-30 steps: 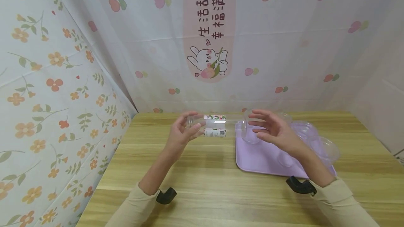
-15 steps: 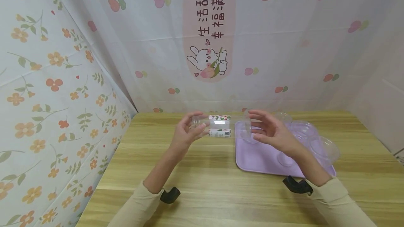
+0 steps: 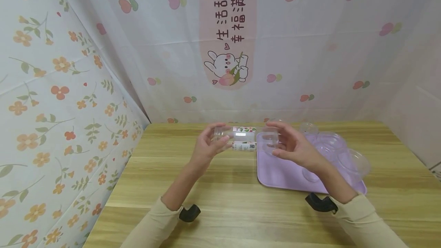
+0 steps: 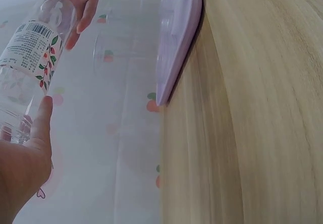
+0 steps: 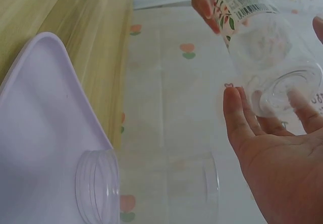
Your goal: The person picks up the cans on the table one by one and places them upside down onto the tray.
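Note:
A clear plastic bottle (image 3: 244, 137) with a white label of red berries and green leaves is held sideways above the table. My left hand (image 3: 208, 146) grips its ridged neck end, thumb along the near side. At the base end, my right hand (image 3: 298, 145) has its fingers spread around the bottom. In the right wrist view, the fingers (image 5: 239, 123) of that hand look mostly straight, some seen through the clear base, with the thumb apart at the right edge. Whether the right hand bears any weight, I cannot tell.
To the right lies a lilac tray (image 3: 286, 175) with several clear plastic containers. One, a clear jar (image 5: 166, 188) with a ridged end, stands close by the right hand. A printed curtain (image 3: 165, 56) hangs behind the wooden table (image 3: 227, 194).
My left hand has carried the bottle a little to the right. My right hand has shifted slightly left, and its fingers now surround the base. The tray has stayed put.

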A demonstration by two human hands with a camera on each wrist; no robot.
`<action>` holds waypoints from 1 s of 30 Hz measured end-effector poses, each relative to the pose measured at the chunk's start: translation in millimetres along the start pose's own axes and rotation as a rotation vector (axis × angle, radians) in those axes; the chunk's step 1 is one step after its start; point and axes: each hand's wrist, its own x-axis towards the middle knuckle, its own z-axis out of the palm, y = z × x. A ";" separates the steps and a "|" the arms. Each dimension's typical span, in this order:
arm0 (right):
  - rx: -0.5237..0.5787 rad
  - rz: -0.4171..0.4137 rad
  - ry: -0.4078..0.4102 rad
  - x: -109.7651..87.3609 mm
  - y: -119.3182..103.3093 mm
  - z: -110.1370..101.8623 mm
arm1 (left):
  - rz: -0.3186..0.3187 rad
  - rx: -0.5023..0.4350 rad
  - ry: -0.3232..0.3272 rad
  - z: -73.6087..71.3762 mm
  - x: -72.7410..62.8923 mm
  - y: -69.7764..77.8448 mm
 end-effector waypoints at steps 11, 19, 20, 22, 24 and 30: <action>0.010 0.032 0.011 1.8 1.7 4.7 | -0.018 -0.006 0.003 5.6 -0.1 -4.8; 0.013 0.029 0.015 1.7 3.0 4.3 | -0.019 -0.007 -0.009 4.7 -1.1 -4.8; 0.010 0.030 0.015 1.6 3.1 4.1 | -0.019 -0.005 -0.014 4.3 -1.1 -4.6; 0.003 0.030 0.012 1.2 3.9 3.5 | -0.022 -0.002 -0.025 3.3 -1.5 -3.7; -0.012 0.037 0.011 0.7 3.7 2.4 | -0.025 0.006 -0.035 1.3 -2.4 -2.9; -0.091 0.045 0.036 -3.7 1.9 -5.0 | -0.044 0.073 -0.023 -11.2 -6.3 -0.7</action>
